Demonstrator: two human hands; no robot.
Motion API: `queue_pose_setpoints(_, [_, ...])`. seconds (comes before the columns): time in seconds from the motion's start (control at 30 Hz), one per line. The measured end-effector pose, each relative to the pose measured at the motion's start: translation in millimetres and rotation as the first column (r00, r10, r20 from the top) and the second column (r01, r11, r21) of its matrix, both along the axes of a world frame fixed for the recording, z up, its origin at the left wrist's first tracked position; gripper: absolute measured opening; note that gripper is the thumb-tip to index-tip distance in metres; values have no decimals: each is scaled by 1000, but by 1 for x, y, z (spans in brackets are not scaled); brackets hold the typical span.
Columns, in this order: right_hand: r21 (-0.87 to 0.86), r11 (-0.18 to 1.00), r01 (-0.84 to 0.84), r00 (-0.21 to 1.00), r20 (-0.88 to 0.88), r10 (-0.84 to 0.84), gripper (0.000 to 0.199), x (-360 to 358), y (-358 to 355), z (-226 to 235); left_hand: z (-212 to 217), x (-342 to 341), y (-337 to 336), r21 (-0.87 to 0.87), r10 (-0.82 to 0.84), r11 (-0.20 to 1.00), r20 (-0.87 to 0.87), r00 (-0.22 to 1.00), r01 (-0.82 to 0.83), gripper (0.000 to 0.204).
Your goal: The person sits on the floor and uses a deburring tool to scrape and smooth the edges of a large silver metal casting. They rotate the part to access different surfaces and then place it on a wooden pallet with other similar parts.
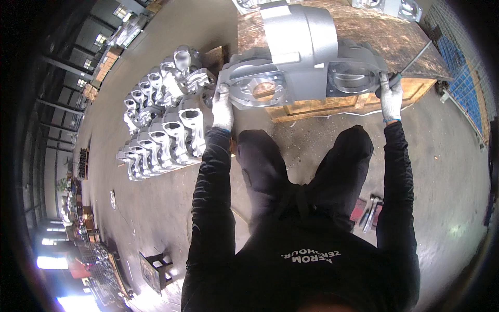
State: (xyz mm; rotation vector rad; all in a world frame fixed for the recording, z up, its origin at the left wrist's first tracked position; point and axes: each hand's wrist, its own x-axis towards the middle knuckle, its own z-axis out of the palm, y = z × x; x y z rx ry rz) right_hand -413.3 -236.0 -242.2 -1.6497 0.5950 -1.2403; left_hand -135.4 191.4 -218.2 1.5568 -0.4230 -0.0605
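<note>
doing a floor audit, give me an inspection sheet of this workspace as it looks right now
surface: worn wooden bench, front edge at the person's knees
job's things: large grey metal casting lying on the bench, overhanging its front edge
clutter: rows of similar castings on the floor at left; hand tools on the floor at right
hands: gloved left hand on the casting's left flange; gloved right hand at its right end, gripping a thin rod tool
cables: nothing seen
surroundings: concrete floor, blue crate at right
</note>
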Motion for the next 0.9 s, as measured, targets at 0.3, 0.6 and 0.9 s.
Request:
queue_pose_setpoints(0.3, [240,970,-29,994,112,2,27,25,0,-9,-13,-2,-20,-427,-101,903,-103,989,48,55])
queue_pose_setpoints(0.6, [195,974,-114,988,122,91,25,35,-16,-11,-16,-15,-33,-432,74,896,-75,994,-99,55])
queue_pose_setpoints(0.9, [236,954,-183,982,90,166,30,82,-83,3,-2,-51,-67,-263,233,932,-87,969,-248,90])
